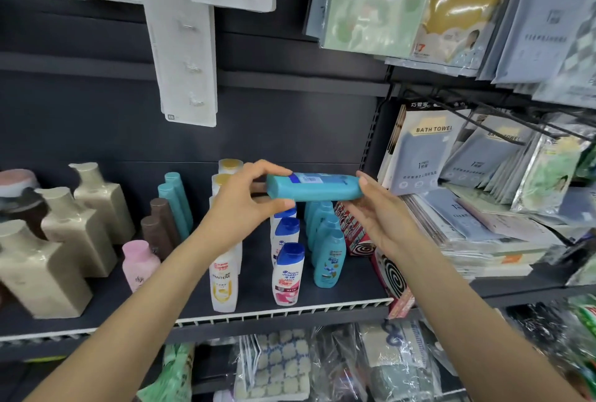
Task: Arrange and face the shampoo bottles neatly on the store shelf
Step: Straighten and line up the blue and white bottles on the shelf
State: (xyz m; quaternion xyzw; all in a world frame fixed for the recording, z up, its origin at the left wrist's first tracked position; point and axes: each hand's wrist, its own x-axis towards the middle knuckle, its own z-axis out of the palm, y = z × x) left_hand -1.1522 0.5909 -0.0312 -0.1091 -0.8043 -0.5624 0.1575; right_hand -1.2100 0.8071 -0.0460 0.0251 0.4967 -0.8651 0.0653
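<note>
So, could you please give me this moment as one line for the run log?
left hand: grips cap end | right hand: holds base end | teal shampoo bottle: horizontal, above shelf | not yet placed

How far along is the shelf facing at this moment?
Done: the white blue-capped bottles and white Pantene bottles stand upright in rows, labels forward. In hand: the left hand and right hand hold a teal bottle sideways above the shelf. Left: standing it in the teal row.
</note>
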